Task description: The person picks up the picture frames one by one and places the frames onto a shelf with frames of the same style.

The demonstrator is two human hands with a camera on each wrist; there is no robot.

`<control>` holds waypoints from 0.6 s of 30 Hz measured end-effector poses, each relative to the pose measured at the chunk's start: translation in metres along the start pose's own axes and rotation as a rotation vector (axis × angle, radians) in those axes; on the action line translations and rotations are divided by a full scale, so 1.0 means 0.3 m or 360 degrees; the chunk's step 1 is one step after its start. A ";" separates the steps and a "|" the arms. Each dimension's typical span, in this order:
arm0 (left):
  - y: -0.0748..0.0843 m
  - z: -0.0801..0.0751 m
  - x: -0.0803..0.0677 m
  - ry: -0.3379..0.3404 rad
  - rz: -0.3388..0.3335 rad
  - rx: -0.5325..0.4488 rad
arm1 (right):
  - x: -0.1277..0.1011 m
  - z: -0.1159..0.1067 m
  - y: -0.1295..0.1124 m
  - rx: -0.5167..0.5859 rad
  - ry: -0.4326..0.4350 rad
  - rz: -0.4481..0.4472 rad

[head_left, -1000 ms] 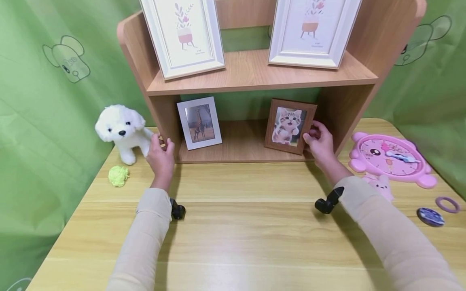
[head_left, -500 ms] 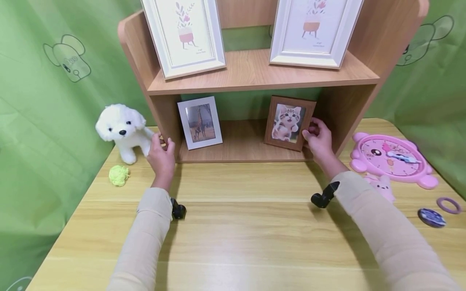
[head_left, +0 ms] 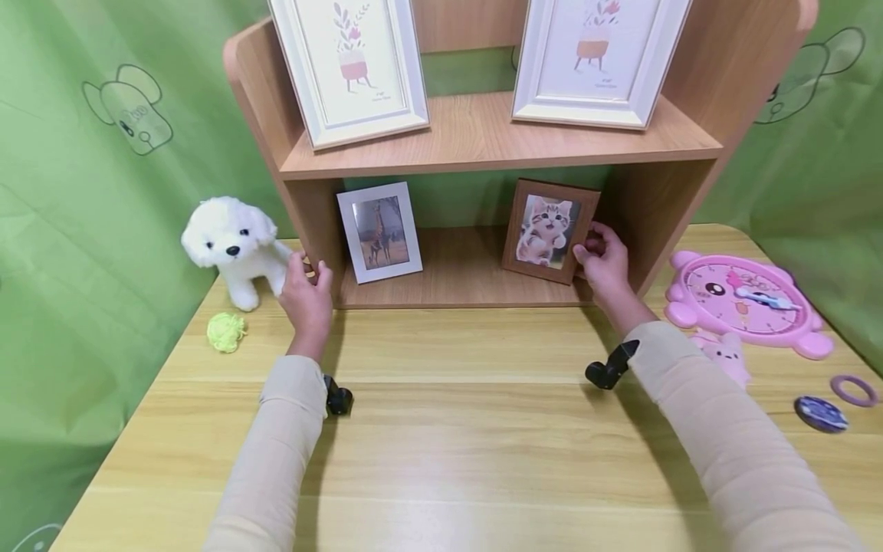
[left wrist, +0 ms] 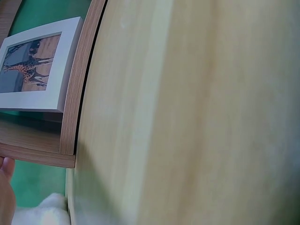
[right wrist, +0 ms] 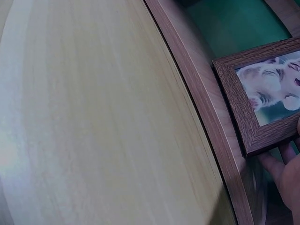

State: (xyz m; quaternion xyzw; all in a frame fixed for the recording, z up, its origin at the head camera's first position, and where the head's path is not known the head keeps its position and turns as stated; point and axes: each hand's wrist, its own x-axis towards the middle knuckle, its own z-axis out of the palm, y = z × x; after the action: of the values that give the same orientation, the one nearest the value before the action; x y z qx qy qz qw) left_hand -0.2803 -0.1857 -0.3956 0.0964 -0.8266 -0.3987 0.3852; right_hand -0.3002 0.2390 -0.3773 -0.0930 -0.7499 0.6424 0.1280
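A brown frame with a kitten photo [head_left: 548, 231] [right wrist: 265, 103] stands upright on the lower shelf of a wooden shelf unit [head_left: 483, 146]. My right hand [head_left: 602, 261] grips its right edge, fingers curled round the frame. A white frame with a giraffe photo [head_left: 379, 231] [left wrist: 35, 72] stands at the shelf's left. My left hand [head_left: 306, 290] holds the unit's left side panel at its foot, beside a white plush dog [head_left: 232, 247].
Two large white-framed plant prints [head_left: 352, 65] [head_left: 599, 57] lean on the upper shelf. A yellow-green yarn ball [head_left: 224, 332], a pink toy clock [head_left: 748, 301], a small pink plush [head_left: 724, 354], a dark round badge [head_left: 821, 414] and a purple ring [head_left: 854, 389] lie on the wooden table [head_left: 455, 429].
My right hand has pushed the kitten frame a little further back on the lower shelf and set it more upright. The left hand has stayed in place.
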 end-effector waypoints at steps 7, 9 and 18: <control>-0.002 0.003 0.000 0.0013 0.0016 0.0005 | 0.007 -0.006 0.005 0.0003 -0.0031 -0.0013; -0.002 0.004 0.001 0.0016 0.0021 0.0010 | 0.009 -0.007 0.006 -0.0002 -0.0041 -0.0014; -0.005 0.005 0.001 0.0021 0.0025 0.0006 | 0.022 -0.016 0.009 -0.0040 -0.0102 0.0025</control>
State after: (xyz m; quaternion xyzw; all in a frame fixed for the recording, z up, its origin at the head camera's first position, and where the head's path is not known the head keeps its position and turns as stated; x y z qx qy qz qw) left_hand -0.2817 -0.1858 -0.3972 0.0933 -0.8256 -0.3935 0.3935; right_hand -0.3050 0.2458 -0.3788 -0.0800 -0.7609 0.6365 0.0976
